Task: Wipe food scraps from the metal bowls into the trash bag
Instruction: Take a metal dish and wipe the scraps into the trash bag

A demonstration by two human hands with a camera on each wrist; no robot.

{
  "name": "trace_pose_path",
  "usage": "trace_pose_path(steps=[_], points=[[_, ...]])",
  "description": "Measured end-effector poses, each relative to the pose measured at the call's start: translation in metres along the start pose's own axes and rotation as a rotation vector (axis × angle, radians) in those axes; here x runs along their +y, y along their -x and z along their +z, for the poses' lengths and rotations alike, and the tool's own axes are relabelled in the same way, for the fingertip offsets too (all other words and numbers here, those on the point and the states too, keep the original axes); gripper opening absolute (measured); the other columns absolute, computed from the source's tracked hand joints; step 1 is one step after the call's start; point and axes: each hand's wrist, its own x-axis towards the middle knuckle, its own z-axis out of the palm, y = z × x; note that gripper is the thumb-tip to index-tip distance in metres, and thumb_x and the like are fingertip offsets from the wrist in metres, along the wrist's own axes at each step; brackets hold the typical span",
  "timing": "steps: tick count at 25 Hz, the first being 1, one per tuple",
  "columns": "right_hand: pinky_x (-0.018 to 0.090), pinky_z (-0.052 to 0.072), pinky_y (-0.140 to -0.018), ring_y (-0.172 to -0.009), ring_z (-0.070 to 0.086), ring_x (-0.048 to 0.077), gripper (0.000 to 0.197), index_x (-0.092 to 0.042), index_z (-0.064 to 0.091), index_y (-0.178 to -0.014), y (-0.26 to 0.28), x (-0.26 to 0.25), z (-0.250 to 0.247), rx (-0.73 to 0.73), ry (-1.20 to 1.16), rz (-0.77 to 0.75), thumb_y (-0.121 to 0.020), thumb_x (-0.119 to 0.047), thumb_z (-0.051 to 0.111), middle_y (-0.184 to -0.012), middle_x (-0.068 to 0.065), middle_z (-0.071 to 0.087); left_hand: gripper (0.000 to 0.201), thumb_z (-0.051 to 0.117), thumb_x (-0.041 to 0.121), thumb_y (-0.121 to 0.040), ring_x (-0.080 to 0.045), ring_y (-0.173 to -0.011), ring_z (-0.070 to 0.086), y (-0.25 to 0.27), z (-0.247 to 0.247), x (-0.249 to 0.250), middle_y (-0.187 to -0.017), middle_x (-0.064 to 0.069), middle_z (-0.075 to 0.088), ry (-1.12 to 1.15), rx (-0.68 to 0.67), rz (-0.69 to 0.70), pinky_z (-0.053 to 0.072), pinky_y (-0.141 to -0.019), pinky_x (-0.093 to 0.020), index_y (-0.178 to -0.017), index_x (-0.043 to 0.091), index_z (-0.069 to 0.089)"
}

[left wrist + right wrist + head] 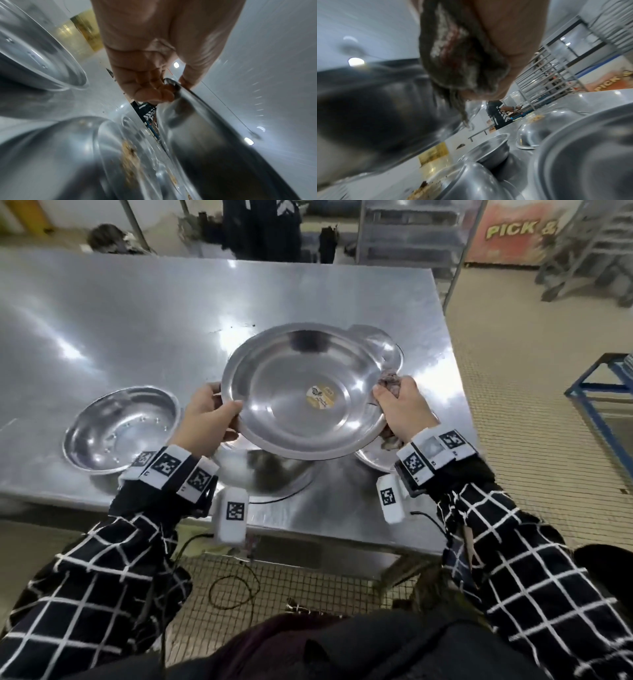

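Observation:
A wide, shallow metal bowl (301,392) with a gold sticker at its centre is held tilted above the steel table (102,313). My left hand (219,414) grips its left rim, thumb inside and fingers under; the left wrist view shows those fingers (154,92) curled round the rim of the bowl (205,148). My right hand (394,402) holds a crumpled, dirty rag (388,383) against the bowl's right rim. In the right wrist view the rag (457,54) hangs from the palm beside the bowl's underside (376,115).
A smaller bowl (120,433) sits on the table at the left. Under and behind the held bowl are more bowls (270,474), (387,347); one holds food scraps (130,152). The table's right edge (459,378) is close. Racks and a person stand beyond.

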Motion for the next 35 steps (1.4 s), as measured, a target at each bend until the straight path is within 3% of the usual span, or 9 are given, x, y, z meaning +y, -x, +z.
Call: trace_pose_path(steps=[3, 8, 14, 16, 20, 27, 29, 32, 35], points=[[0.021, 0.042, -0.059, -0.084, 0.053, 0.018, 0.036, -0.009, 0.042, -0.125, -0.041, -0.028, 0.042, -0.123, 0.128, -0.066, -0.099, -0.034, 0.042, -0.108, 0.007, 0.053, 0.02, 0.053, 0.011, -0.095, -0.012, -0.068, 0.06, -0.021, -0.044, -0.014, -0.086, -0.005, 0.063, -0.011, 0.013, -0.041, 0.051, -0.064, -0.026, -0.115, 0.012, 0.051], [0.018, 0.044, -0.039, -0.081, 0.055, 0.021, 0.035, -0.007, 0.038, -0.123, -0.118, -0.064, 0.105, -0.268, 0.306, -0.164, -0.099, -0.032, 0.041, -0.105, 0.008, 0.054, 0.032, 0.059, 0.007, -0.09, -0.005, -0.053, 0.055, -0.069, -0.091, -0.042, -0.076, -0.005, 0.057, -0.019, 0.057, -0.111, 0.048, -0.053, -0.019, -0.121, 0.003, 0.049], [0.029, 0.041, -0.079, -0.092, 0.052, 0.02, 0.034, -0.006, 0.04, -0.127, -0.193, -0.082, 0.164, -0.304, 0.44, -0.184, -0.1, -0.026, 0.041, -0.109, 0.005, 0.053, 0.031, 0.054, 0.006, -0.094, -0.018, -0.067, 0.068, -0.133, -0.097, -0.04, -0.089, -0.009, 0.064, 0.068, 0.123, -0.229, 0.059, -0.058, -0.028, -0.118, 0.013, 0.036], [0.027, 0.042, -0.079, -0.1, 0.056, 0.022, 0.035, -0.004, 0.043, -0.127, -0.215, -0.082, 0.183, -0.304, 0.438, -0.202, -0.099, -0.026, 0.043, -0.112, 0.007, 0.056, 0.031, 0.055, 0.009, -0.094, -0.019, -0.068, 0.067, -0.155, -0.1, -0.044, -0.09, -0.008, 0.064, 0.026, 0.156, -0.236, 0.057, -0.055, -0.027, -0.119, 0.011, 0.038], [0.025, 0.043, -0.046, -0.079, 0.06, 0.024, 0.037, -0.007, 0.041, -0.123, -0.244, -0.092, 0.212, -0.33, 0.466, -0.206, -0.099, -0.035, 0.041, -0.096, 0.007, 0.058, 0.042, 0.062, 0.014, -0.09, -0.022, -0.076, 0.067, -0.196, -0.122, -0.06, -0.089, -0.009, 0.067, -0.182, 0.157, -0.259, 0.055, -0.069, -0.036, -0.126, 0.004, 0.043], [0.039, 0.05, -0.085, -0.094, 0.06, 0.028, 0.035, -0.005, 0.053, -0.121, -0.291, -0.124, 0.264, -0.355, 0.515, -0.244, -0.092, -0.026, 0.055, -0.106, 0.012, 0.062, 0.063, 0.068, 0.019, -0.085, -0.007, -0.073, 0.057, -0.245, -0.162, -0.061, -0.09, 0.0, 0.066, -0.431, 0.045, -0.278, 0.038, -0.056, -0.015, -0.139, 0.012, 0.035], [0.039, 0.05, -0.086, -0.096, 0.061, 0.03, 0.031, -0.004, 0.059, -0.115, -0.3, -0.135, 0.278, -0.369, 0.546, -0.271, -0.091, -0.023, 0.057, -0.105, 0.014, 0.064, 0.064, 0.068, 0.018, -0.086, -0.003, -0.069, 0.051, -0.254, -0.173, -0.061, -0.08, 0.007, 0.059, -0.434, 0.039, -0.29, 0.038, -0.053, -0.013, -0.14, 0.01, 0.035], [0.028, 0.045, -0.08, -0.097, 0.06, 0.028, 0.029, -0.005, 0.062, -0.112, -0.309, -0.151, 0.3, -0.382, 0.6, -0.303, -0.09, -0.023, 0.057, -0.104, 0.012, 0.065, 0.06, 0.07, 0.016, -0.083, -0.014, -0.083, 0.057, -0.269, -0.189, -0.072, -0.082, 0.004, 0.062, -0.405, 0.025, -0.325, 0.035, -0.058, -0.015, -0.136, 0.008, 0.042], [0.03, 0.048, -0.088, -0.101, 0.061, 0.03, 0.033, -0.005, 0.06, -0.119, -0.313, -0.162, 0.32, -0.436, 0.693, -0.262, -0.094, -0.023, 0.052, -0.113, 0.013, 0.065, 0.054, 0.072, 0.016, -0.082, -0.017, -0.083, 0.06, -0.277, -0.197, -0.088, -0.086, 0.0, 0.064, -0.4, 0.019, -0.372, 0.039, -0.062, -0.02, -0.129, 0.006, 0.049]])
